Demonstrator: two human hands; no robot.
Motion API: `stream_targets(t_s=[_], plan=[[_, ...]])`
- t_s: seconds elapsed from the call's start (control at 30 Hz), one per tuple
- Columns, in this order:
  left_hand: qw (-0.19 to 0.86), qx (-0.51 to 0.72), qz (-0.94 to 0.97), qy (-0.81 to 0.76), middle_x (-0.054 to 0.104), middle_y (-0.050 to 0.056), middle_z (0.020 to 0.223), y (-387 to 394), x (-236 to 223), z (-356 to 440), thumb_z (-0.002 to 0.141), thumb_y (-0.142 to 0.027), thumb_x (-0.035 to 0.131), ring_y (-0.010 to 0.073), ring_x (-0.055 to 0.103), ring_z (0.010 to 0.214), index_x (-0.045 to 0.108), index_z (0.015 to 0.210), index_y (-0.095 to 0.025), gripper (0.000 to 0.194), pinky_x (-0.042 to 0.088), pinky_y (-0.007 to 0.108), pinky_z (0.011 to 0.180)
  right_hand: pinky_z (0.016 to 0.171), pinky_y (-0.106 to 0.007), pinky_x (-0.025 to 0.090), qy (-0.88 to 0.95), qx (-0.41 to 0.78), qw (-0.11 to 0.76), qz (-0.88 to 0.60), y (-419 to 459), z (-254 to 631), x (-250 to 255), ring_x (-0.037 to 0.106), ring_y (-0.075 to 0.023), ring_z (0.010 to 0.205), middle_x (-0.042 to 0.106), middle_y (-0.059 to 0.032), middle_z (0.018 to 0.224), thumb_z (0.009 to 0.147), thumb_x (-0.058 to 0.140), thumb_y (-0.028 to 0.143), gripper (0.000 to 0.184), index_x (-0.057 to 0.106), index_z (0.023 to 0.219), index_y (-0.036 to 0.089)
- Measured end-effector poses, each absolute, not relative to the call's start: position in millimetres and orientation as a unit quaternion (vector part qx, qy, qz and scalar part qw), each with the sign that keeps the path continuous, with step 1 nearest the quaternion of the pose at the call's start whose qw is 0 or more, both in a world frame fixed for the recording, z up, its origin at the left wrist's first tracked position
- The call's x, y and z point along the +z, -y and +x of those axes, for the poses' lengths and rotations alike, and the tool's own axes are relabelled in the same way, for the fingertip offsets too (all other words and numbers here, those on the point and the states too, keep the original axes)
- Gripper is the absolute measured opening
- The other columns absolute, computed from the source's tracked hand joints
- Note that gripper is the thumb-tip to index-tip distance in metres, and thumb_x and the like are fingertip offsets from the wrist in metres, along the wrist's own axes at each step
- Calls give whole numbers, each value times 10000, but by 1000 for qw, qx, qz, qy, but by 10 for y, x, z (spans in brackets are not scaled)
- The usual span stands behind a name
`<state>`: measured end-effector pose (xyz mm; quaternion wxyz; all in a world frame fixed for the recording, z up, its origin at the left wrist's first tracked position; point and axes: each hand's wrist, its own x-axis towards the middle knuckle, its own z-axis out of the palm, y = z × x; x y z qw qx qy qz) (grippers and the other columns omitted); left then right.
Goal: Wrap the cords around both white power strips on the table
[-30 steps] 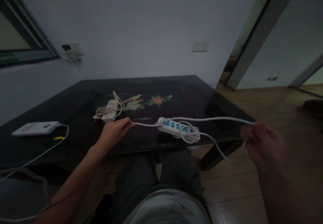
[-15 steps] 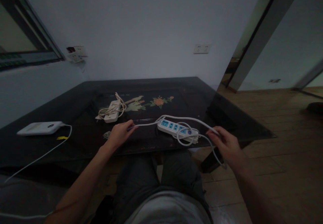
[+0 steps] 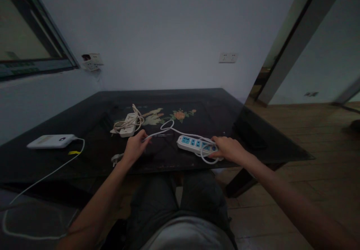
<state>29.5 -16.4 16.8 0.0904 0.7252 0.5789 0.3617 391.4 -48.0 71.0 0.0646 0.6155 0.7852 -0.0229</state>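
Note:
A white power strip with blue sockets lies near the front edge of a dark table. Its white cable loops from the strip back toward the left. My left hand is closed, pinching that cable near its free end; a plug lies on the table just left of the hand. My right hand rests on the right end of the strip, fingers closed over the coiled cable there.
A second, cream power strip with bundled cord lies farther back. A white flat device with a white lead sits at the left. Wall sockets are behind. Wooden floor opens to the right.
My right hand came in from far right, bringing the stretched cable back onto the strip's right end. The cable went slack and now loops on the table. The left hand barely moved.

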Motion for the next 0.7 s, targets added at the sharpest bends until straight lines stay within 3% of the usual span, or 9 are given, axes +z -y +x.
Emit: stream_targets(t_s=[0.2, 0.4, 0.6, 0.7], plan=[[128, 480, 647, -578, 667, -10, 620, 115, 264, 271, 798, -406, 568, 87, 468, 389, 481, 715, -201, 239, 359, 192, 432, 713, -375, 498, -816, 8, 88, 571, 114, 3802, 894, 654, -345, 955, 682, -160, 1034, 702, 702, 516, 471, 639, 1025, 180], [173, 537, 576, -592, 658, -14, 609, 119, 372, 277, 740, -388, 612, 75, 441, 367, 446, 705, -206, 249, 326, 173, 370, 703, -342, 492, -826, -46, 90, 554, -201, 3738, 883, 652, -320, 959, 692, -128, 1024, 669, 712, 521, 462, 660, 992, 194], [198, 539, 576, -582, 660, -9, 613, 135, 342, 322, 728, -399, 627, 69, 426, 366, 447, 700, -203, 268, 318, 170, 373, 727, -357, 492, -830, -48, 75, 550, -65, 3787, 683, 645, -332, 978, 676, -133, 1088, 621, 736, 514, 697, 551, 1221, 210], [205, 545, 570, -579, 661, -6, 623, 112, 296, 311, 730, -403, 632, 71, 421, 377, 458, 710, -202, 267, 311, 175, 386, 755, -380, 486, -826, -20, 58, 560, -11, 3764, 622, 639, -335, 996, 664, -144, 1112, 688, 695, 446, 652, 507, 1271, 221]])
